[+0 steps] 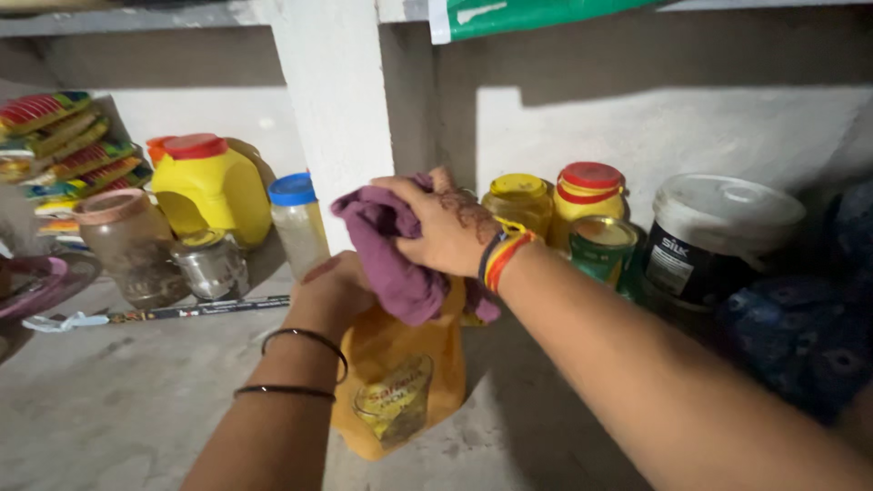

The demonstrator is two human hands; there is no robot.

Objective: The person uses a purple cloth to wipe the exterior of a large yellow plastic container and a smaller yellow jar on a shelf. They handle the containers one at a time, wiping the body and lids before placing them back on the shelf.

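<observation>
An orange-yellow plastic jug (400, 382) with a printed label stands on the grey concrete shelf (109, 400). My left hand (332, 286) grips its upper left side; thin black bangles circle that wrist. My right hand (446, 227), with henna marks and striped bangles, presses a crumpled purple cloth (391, 255) down on the top of the jug. The jug's cap is hidden under the cloth.
At the back left stand a yellow jug with a red cap (211, 186), a blue-lidded jar (298, 223), a brown jar (132, 245) and a small steel pot (211, 264). Yellow jars (587, 200), a green tin (602, 250) and a white-lidded bucket (718, 236) stand at right. A white pillar (336, 109) rises behind.
</observation>
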